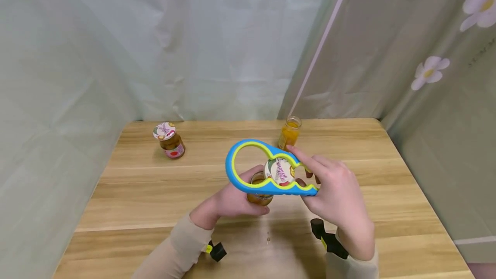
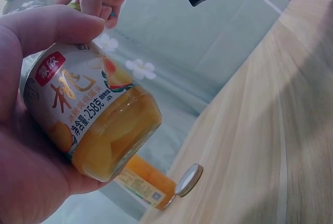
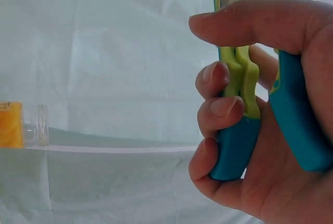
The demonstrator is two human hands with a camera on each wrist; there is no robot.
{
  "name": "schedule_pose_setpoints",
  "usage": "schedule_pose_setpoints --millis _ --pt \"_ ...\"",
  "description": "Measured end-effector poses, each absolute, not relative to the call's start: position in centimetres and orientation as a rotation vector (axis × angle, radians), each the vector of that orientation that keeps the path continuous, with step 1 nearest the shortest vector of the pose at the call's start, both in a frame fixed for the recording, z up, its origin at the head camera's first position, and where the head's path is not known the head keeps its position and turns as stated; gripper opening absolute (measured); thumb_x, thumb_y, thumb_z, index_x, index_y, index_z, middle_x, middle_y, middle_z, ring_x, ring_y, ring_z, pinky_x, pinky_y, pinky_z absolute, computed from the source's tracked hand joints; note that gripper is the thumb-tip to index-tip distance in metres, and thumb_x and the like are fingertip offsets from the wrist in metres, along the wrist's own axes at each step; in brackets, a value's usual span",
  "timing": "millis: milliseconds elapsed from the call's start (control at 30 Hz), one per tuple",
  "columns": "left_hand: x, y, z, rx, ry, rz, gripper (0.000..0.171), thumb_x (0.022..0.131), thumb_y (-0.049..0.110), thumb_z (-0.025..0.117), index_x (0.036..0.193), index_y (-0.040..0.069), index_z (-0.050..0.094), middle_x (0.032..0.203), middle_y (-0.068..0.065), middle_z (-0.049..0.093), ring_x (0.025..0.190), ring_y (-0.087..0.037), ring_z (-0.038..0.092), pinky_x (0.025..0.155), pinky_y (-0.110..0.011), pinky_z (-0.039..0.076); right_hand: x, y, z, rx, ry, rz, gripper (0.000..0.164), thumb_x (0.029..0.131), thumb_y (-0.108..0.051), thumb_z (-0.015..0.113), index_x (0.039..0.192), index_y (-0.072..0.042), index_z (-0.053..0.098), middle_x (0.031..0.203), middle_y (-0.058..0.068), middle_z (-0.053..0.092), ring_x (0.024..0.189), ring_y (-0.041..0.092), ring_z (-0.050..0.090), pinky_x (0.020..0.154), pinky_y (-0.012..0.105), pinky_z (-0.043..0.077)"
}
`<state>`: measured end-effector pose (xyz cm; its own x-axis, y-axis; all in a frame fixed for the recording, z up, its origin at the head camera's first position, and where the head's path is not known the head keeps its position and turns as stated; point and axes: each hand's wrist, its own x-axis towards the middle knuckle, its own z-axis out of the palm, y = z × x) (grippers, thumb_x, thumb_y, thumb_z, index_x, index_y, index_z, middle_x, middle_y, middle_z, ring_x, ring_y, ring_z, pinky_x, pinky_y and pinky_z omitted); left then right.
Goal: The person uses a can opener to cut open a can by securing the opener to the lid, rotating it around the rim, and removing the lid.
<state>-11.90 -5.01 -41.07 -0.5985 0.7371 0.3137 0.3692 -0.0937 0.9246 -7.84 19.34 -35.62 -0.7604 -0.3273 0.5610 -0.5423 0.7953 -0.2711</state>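
Note:
My left hand (image 1: 236, 195) grips a glass jar of peaches (image 2: 117, 125) with a white fruit label, tilted in the left wrist view. Its bare glass rim (image 2: 31, 0) shows above my thumb. In my right hand (image 1: 339, 184) is a blue and green jar opener (image 1: 232, 171), the fingers curled round its handles (image 3: 237, 140). A white printed lid (image 1: 280, 171) sits between the opener's scalloped inner edges, beside the jar's mouth in the head view. The opener's big loop passes over the jar and partly hides it.
A lidded jar (image 1: 170, 141) with a pink label stands at the back left of the wooden table (image 1: 155, 201). An uncovered jar of orange fruit (image 1: 289, 132) stands at the back, with a loose lid (image 2: 189, 179) near it. Small drops (image 1: 268, 240) lie on the table front. Curtains hang behind.

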Motion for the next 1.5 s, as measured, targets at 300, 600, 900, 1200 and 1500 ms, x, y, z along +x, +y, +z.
schedule_pose_setpoints --millis 300,600,900,1200,1500 --pt "-12.5 -4.9 -41.2 1.133 1.903 1.744 0.061 0.074 -0.004 0.078 0.126 0.004 0.047 0.117 -0.012 0.059 0.109 -0.022 0.056 0.096 -0.044 0.051 -8.0 19.9 -35.2 0.544 -2.450 0.659 0.080 0.064 -0.008 0.077 0.140 -0.026 0.057 0.072 -0.009 0.052 0.059 0.008 0.040 0.047 0.029 0.037" --pt "-12.8 -4.9 -42.3 1.068 1.911 1.749 0.066 0.073 -0.006 0.078 0.130 0.008 0.046 0.113 -0.014 0.059 0.101 -0.022 0.057 0.090 -0.041 0.054 -8.0 20.7 -35.4 0.449 -2.463 0.658 0.081 0.066 -0.007 0.075 0.141 -0.030 0.055 0.077 -0.008 0.055 0.061 0.009 0.043 0.049 0.029 0.037" --pt "-14.9 -5.2 -45.3 0.975 1.982 1.762 0.065 0.073 0.004 0.085 0.126 0.017 0.050 0.112 -0.003 0.060 0.104 -0.020 0.056 0.095 -0.043 0.050 -8.0 20.7 -35.3 0.382 -2.438 0.705 0.082 0.066 -0.003 0.075 0.141 -0.028 0.055 0.076 -0.006 0.056 0.063 0.010 0.045 0.051 0.031 0.039" --pt "-16.2 -5.7 -46.4 0.809 2.118 1.763 0.062 0.076 0.010 0.085 0.125 0.022 0.050 0.113 -0.002 0.059 0.103 -0.018 0.057 0.094 -0.047 0.049 -8.0 21.0 -35.0 0.310 -2.458 0.754 0.083 0.071 -0.005 0.075 0.144 -0.034 0.050 0.079 -0.005 0.056 0.067 0.011 0.046 0.053 0.031 0.040" --pt "-17.7 -5.9 -47.4 0.680 2.170 1.822 0.063 0.077 0.013 0.085 0.126 0.023 0.047 0.114 -0.004 0.058 0.102 -0.023 0.058 0.090 -0.046 0.051 -8.0 20.8 -35.2 0.302 -2.462 0.773 0.081 0.071 -0.007 0.077 0.143 -0.033 0.052 0.080 -0.007 0.056 0.066 0.013 0.048 0.052 0.031 0.041"
